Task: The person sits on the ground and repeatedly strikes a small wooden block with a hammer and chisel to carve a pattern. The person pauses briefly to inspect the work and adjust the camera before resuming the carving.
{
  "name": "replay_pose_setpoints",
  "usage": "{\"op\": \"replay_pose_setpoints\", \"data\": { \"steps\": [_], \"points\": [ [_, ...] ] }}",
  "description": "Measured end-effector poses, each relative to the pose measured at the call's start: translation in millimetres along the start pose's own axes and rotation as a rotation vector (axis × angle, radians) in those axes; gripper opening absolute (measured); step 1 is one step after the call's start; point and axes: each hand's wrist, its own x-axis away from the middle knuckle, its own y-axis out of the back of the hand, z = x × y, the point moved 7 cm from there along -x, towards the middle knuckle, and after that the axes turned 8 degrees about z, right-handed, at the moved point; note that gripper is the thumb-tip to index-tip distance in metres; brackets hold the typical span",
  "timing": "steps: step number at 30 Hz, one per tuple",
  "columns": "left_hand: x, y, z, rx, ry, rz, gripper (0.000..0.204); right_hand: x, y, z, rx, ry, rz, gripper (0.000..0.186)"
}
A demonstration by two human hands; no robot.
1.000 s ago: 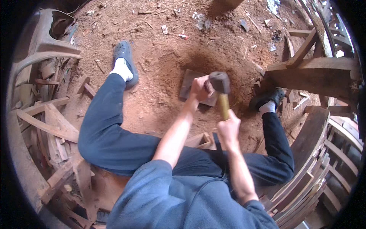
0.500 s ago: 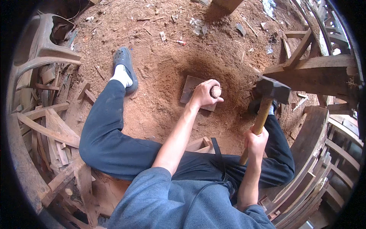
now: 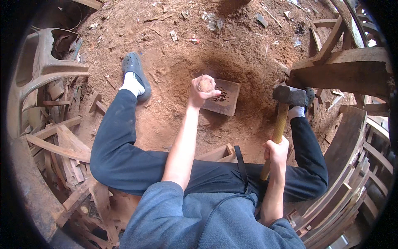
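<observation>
My left hand (image 3: pixel 197 96) is closed around a round, brown, wooden-looking piece (image 3: pixel 205 85) that shows end-on; its lower part is hidden, so I cannot tell its full shape. Below, beside that hand, a square wooden block (image 3: pixel 230 99) lies on the ground, its top marked with dark gouges or bits. My right hand (image 3: pixel 277 150) grips a hammer (image 3: pixel 289 95) by its yellowish handle, above my right thigh. The heavy dark head points away from me, raised over the ground near my right shoe.
Reddish sawdust and wood scraps cover the ground (image 3: pixel 166 66). A worn plastic chair (image 3: pixel 45 62) and curved wood offcuts (image 3: pixel 58 147) crowd the left. Heavy timbers (image 3: pixel 340 72) and stacked planks (image 3: pixel 340 195) line the right. My legs spread around the block; another timber piece (image 3: pixel 217 153) lies between them.
My left hand has shifted left with the round piece, uncovering more of the block's gouged top. The hammer stays in my right hand, its handle tilted slightly more upright. The view has shifted a little.
</observation>
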Motion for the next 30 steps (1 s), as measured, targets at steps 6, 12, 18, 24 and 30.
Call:
{"op": "replay_pose_setpoints", "data": {
  "steps": [6, 12, 18, 24, 30],
  "points": [
    [1.1, -85.9, -5.3, -0.586, -0.164, -0.048, 0.022, 0.0, -4.4, 4.0, 0.013, -0.017, 0.012, 0.016],
    [3.1, -104.0, 2.1, -0.708, -0.279, -0.108, 0.015, 0.4, -7.9, 6.9, 0.032, -0.021, -0.001, 0.015],
    [1.0, -128.4, 15.0, -0.809, -0.279, -0.04, 0.014, -5.8, -9.6, 9.5, 0.021, -0.09, 0.008, 0.015],
    [1.3, -138.8, 20.8, -0.877, -0.266, -0.01, 0.012, -12.1, -11.4, 8.4, 0.062, -0.108, 0.019, 0.014],
    [4.6, -105.1, 9.5, -0.706, -0.186, 0.031, 0.015, -13.1, -17.0, -2.5, 0.002, -0.076, 0.042, 0.012]
  ]
}}
